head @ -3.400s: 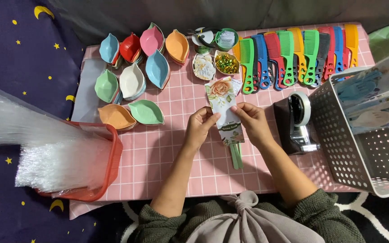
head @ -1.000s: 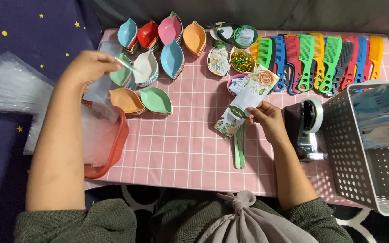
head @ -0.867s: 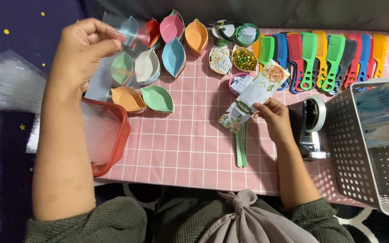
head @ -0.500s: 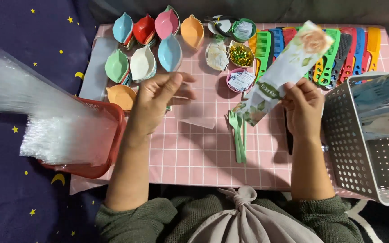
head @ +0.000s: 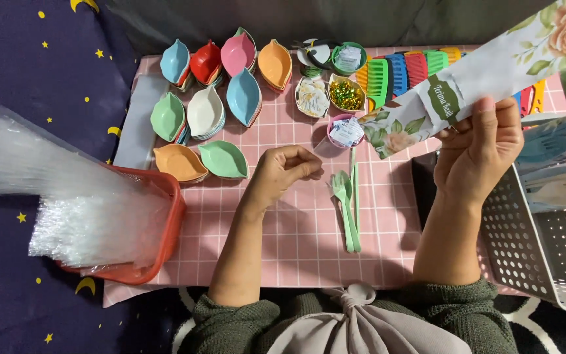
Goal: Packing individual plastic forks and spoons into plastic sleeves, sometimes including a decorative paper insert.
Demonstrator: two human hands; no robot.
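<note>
My right hand [head: 479, 147] holds up a long floral paper sleeve [head: 486, 72], raised above the table and tilted toward the upper right. My left hand [head: 283, 172] rests on the pink checked cloth [head: 276, 242] with its fingers curled and nothing visible in them. A pale green plastic spoon and fork set [head: 348, 210] lies on the cloth between the two hands, just right of the left hand.
Leaf-shaped coloured dishes [head: 221, 98] lie in stacks at the back left. Small bowls of trinkets [head: 345, 95] and a row of coloured combs [head: 401, 69] sit at the back. A red basket of clear plastic bags [head: 86, 210] stands left, a white perforated basket [head: 538, 242] right.
My left hand came back from the plastic bags and settled curled on the cloth. My right hand lifted the floral sleeve higher, leaving the green cutlery lying on the table.
</note>
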